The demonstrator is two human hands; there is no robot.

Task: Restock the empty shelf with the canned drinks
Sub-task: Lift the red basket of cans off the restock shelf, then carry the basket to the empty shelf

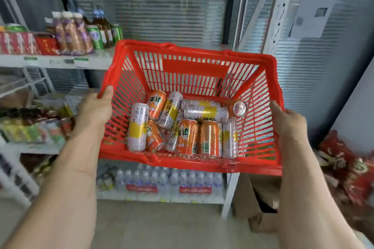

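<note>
Our left hand (95, 107) and right hand (288, 121) each grip the red slatted plastic basket (194, 67) rim, keeping the orange and silver drink cans (182, 125) level for shelving.

White shelf (60, 62) carries bottles (70, 34), green cans (95, 36) and red packs (20, 43).

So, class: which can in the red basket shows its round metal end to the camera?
The orange can by the red basket's right wall; every other can shows only its printed side.

head cam | looks forward-down | close above basket (190, 164) | faces shelving (56, 61)
</note>
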